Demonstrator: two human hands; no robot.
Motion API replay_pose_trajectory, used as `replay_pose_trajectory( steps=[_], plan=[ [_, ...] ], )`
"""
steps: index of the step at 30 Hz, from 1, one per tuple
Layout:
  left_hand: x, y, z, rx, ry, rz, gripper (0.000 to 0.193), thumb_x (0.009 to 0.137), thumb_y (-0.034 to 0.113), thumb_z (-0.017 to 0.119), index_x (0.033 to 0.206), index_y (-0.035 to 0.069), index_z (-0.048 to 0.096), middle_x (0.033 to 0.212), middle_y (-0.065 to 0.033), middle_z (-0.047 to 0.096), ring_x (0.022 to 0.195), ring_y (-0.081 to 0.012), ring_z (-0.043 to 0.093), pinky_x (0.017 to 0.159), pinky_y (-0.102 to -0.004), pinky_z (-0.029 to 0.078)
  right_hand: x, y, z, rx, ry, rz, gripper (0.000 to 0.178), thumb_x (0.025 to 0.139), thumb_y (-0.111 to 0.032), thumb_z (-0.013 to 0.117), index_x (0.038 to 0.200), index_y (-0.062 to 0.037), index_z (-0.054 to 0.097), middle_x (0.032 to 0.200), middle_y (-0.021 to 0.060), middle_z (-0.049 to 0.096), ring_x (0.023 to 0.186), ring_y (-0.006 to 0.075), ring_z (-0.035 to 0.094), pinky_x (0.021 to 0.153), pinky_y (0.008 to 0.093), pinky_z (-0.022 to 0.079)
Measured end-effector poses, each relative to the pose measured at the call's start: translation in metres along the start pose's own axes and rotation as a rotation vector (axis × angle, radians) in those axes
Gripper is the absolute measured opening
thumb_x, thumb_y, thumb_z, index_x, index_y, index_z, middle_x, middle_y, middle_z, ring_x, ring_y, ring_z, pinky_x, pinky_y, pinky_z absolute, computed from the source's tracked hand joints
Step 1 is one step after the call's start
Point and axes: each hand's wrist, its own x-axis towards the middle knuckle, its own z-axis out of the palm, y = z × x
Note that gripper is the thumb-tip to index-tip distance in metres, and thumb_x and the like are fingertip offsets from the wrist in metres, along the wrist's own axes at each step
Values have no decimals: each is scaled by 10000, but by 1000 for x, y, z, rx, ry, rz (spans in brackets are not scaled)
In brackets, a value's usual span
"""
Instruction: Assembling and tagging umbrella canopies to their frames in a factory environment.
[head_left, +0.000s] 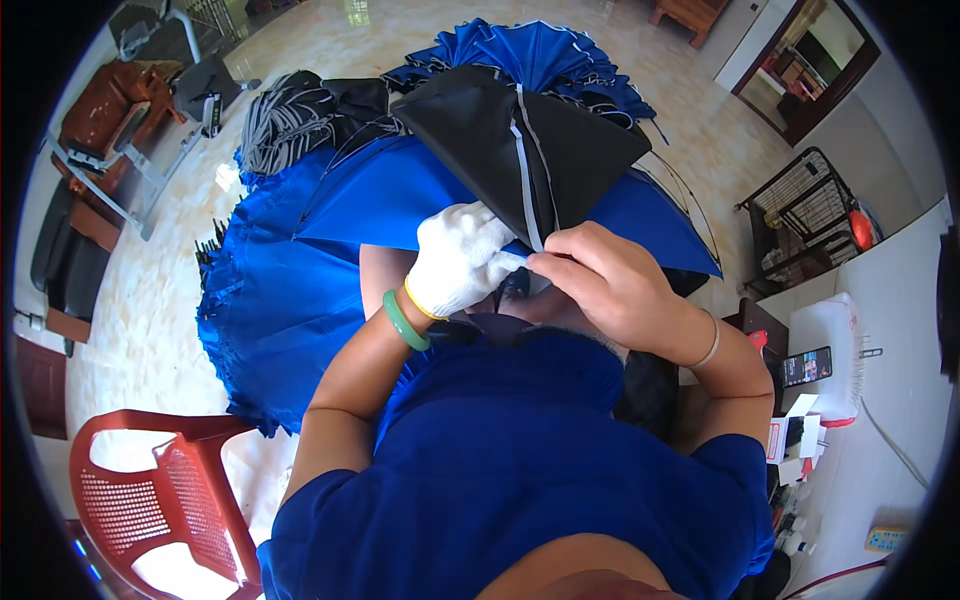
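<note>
An umbrella canopy with a black panel (590,140) and blue panels (385,190) is spread over my lap, grey trim running down the black part. Thin dark ribs show at its left and right sides. My left hand (458,258), in a white knit glove with a yellow cuff, is closed on the canopy's near corner. Bare and pinching the same corner from the right is my right hand (615,285). The fingertips of both hands nearly meet there. Whatever small part lies between them is hidden.
Blue canopies (285,290) lie piled at left, more blue folded fabric (535,55) beyond. A grey-edged black bundle (285,125) sits far left. A red plastic chair (180,490) stands near left. At right are a wire cage (815,205) and a phone (806,366).
</note>
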Motion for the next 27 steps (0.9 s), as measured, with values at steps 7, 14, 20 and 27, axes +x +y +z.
replay_pose_trajectory(
  steps=[7, 14, 20, 27],
  plan=[
    [-4, -5, -3, -38, 57, -9, 294, 730, 368, 672, 877, 113, 685, 751, -80, 626, 617, -266, 605, 512, -362, 464, 7, -8, 12, -231, 6, -141, 286, 688, -90, 736, 910, 51, 627, 823, 102, 553, 721, 240, 579, 579, 286, 493],
    [-23, -8, -3, 21, 49, 47, 437, 689, 370, 710, 1012, 82, 651, 933, -134, 627, 790, -314, 622, 633, -383, 500, 5, 8, 14, -154, -118, -213, 203, 701, -93, 686, 865, 9, 622, 768, 75, 550, 779, 232, 585, 779, 340, 520],
    [-54, 14, -32, 57, -126, -48, 605, 652, 397, 741, 1131, 53, 604, 1113, -191, 579, 956, -382, 575, 784, -418, 492, -23, 94, 11, -393, -504, -87, 49, 679, -58, 580, 667, -98, 606, 672, 56, 547, 710, 218, 560, 1066, 523, 299],
    [-141, -12, -36, 100, -6, -364, 668, 736, 470, 694, 1182, -9, 563, 1192, -215, 557, 1016, -416, 559, 856, -432, 471, -66, 129, -87, -755, -240, 243, 149, 676, 16, 546, 745, -87, 628, 725, 72, 532, 797, 243, 568, 1072, 506, 321]
  ],
)
